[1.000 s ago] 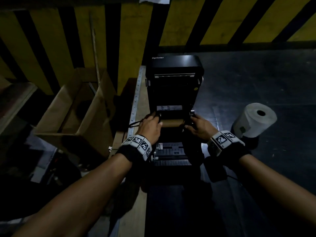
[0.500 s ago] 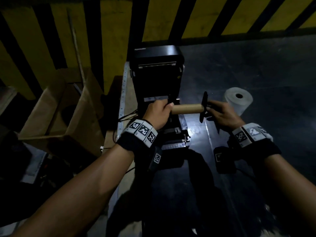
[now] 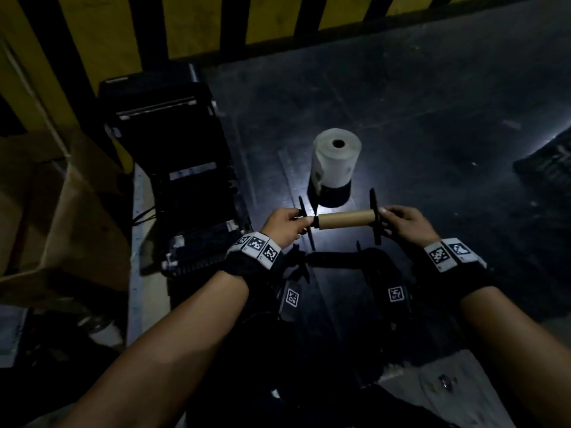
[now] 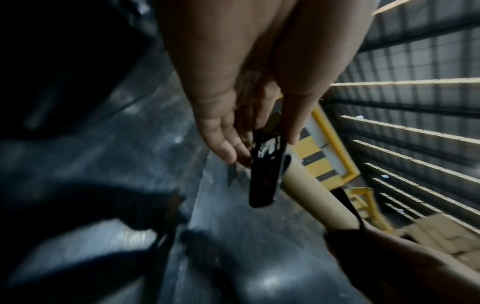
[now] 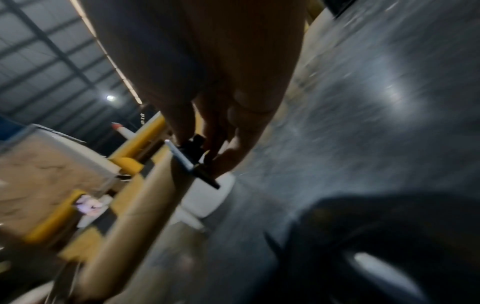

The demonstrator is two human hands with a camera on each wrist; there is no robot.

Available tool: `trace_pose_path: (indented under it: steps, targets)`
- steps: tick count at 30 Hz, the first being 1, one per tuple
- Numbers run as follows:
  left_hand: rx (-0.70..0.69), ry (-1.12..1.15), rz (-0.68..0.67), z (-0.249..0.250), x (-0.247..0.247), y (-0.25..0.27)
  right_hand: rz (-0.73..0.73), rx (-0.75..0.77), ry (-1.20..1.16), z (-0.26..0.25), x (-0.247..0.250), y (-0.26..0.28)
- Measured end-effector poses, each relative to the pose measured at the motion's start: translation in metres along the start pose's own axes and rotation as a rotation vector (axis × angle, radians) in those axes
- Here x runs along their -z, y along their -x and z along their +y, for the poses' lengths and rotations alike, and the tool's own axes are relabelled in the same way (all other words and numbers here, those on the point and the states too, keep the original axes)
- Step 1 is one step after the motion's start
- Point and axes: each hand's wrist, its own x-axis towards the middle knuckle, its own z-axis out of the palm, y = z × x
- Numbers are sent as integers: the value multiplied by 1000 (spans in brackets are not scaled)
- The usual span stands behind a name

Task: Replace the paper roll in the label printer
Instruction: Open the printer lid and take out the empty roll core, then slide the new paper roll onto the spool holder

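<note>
Empty cardboard core [image 3: 345, 219] on black spindle: held level in the air, long axis running hand to hand, left hand [image 3: 285, 225] pinching one end flange, right hand [image 3: 408, 225] the other; fresh paper roll [image 3: 335, 162] stood upright on the table just beyond both, open label printer [image 3: 182, 180] off beyond the left hand.

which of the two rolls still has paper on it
The white roll standing on end on the floor; the bare brown cardboard core held between both hands has none.

Both hands [image 3: 285, 225] [image 3: 406, 225] raised (pinching grip)
</note>
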Motion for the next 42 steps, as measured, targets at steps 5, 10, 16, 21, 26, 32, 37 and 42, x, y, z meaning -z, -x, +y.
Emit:
trace_pose_path:
  steps: [5,10,16,21,26,32,37,42]
  targets:
    - [30,-264,140,-8,-26,-13,6,-35,219,24,39,-22]
    - [47,-505,209,-14,-40,-19,-101,-35,351,31,46,-33]
    - [-85,-256,180,6,-47,-15,-155,-3,307,18,41,-35]
    - [-96,-290,-84,9,-52,-14,-199,-34,215,14,38,-36]
    - [-131,-401,-150,12,-49,-6,-194,-17,311,9,46,-34]
    - [-114,-607,-50,-4,-20,2,-78,-19,599,7,81,-45]
    - [-37,-831,-110,-22,-19,10,-108,-65,775,19,92,-49]
    - [-36,-822,-81,-31,-23,6,-127,-47,853,32,85,-52]
